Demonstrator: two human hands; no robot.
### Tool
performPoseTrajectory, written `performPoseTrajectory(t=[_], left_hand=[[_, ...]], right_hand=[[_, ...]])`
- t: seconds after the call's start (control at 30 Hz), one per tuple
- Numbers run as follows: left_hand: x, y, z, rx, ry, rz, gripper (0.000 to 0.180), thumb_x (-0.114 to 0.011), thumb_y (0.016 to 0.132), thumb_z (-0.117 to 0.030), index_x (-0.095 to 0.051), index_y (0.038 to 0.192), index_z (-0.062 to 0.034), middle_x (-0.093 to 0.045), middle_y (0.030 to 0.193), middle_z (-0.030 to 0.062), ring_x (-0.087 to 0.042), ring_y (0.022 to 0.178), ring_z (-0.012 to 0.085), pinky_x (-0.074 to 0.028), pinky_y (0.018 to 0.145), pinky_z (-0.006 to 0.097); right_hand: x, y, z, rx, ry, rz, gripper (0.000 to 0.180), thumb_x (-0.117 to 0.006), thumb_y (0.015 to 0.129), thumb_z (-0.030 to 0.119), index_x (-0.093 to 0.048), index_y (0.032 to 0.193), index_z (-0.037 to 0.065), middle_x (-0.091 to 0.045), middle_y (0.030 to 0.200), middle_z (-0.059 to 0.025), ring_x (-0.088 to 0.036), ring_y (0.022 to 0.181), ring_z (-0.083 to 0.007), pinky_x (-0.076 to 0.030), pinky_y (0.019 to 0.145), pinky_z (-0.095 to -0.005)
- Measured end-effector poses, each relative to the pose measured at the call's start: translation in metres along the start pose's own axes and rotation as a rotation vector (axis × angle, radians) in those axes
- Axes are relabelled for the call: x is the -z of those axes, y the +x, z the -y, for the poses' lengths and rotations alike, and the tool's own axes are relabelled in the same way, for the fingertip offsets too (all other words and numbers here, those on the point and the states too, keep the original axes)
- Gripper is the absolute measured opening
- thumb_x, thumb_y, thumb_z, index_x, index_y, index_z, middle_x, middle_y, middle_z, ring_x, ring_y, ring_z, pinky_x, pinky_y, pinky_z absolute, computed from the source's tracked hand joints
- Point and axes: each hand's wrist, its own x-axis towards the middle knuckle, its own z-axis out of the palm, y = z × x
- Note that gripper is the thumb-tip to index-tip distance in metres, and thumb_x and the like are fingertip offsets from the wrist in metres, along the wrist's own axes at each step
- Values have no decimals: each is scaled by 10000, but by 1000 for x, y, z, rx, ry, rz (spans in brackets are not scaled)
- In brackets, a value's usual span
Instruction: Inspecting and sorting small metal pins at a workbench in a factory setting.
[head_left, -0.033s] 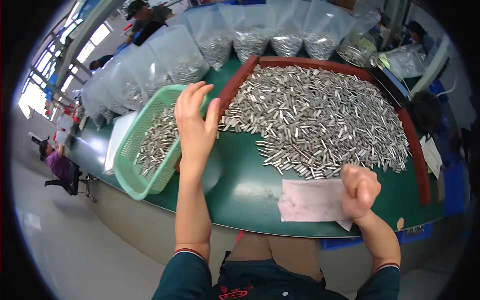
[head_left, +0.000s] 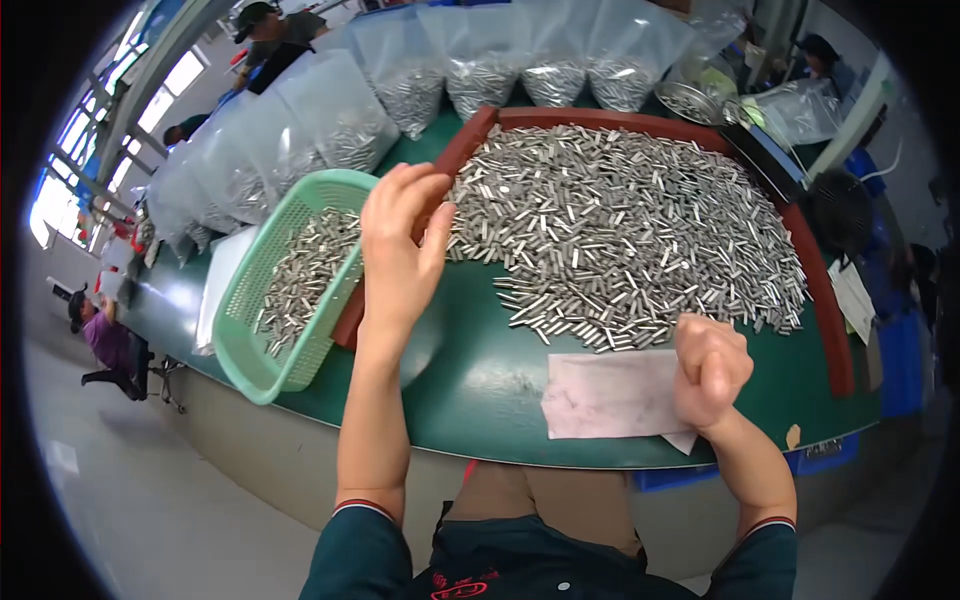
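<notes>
Steel-grey pins (head_left: pixel 640 220) lie in a broad heap on the green surface (head_left: pixel 470 375), bounded along the far side and both flanks by a dark red frame (head_left: pixel 828 330); more of the same pins fill part of a pale green basket (head_left: pixel 255 378) to the left. The left hand (head_left: pixel 402 245) hangs between basket and heap, its grip released, fingers loosely bent and thumb apart, with no pin visible in it. The right hand (head_left: pixel 712 368) is at the right end of a pinkish cloth (head_left: pixel 605 402), its grip clenched into a fist; whether it encloses any pins, or presses on the cloth, I cannot tell. The step in hand looks like a pause between handling the loose pins at the heap's near edge and the basket, with neither hand clearly working them. From here, taking up pins would call for lowering the left hand to the heap and closing its fingers, and for opening the right fist, with care not to scatter loose pins across the bare stretch in front.
</notes>
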Motion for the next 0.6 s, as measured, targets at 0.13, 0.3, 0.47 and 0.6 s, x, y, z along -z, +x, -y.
performPoseTrajectory(t=[0.13, 0.3, 0.47, 0.6], left_hand=[[-37, -17, -48, -139, -332, 335, 118, -624, 669, -38, -579, 778, -27, -530, 758, 76, -494, 747, 250, -393, 660, 344], [-53, -33, -72, -171, -441, 566, 91, -637, 652, -38, -565, 707, -24, -489, 645, 57, -454, 629, 224, -369, 575, 323], [-57, -38, -79, -180, -441, 627, 104, -645, 644, -45, -574, 719, -35, -477, 647, 51, -445, 628, 218, -366, 574, 319], [-61, -42, -82, -233, -362, 557, 122, -652, 641, -55, -591, 747, -51, -477, 677, 42, -447, 650, 210, -364, 586, 317]], right_hand=[[18, 24, -10, 100, -300, -10, 174, -436, 629, 79, -339, 498, 16, -328, 447, -55, -292, 356, -152, -214, 352, -286], [27, 28, -26, 255, -439, 55, 110, -494, 558, 68, -388, 558, 41, -350, 483, -48, -319, 394, -175, -239, 379, -290], [35, 11, -23, 456, -485, 252, 224, -535, 639, 252, -445, 594, 52, -337, 513, -40, -340, 416, -187, -225, 398, -304], [40, 2, -15, 469, -532, 299, 233, -534, 649, 272, -432, 581, 73, -320, 526, -25, -326, 412, -168, -209, 395, -287]])
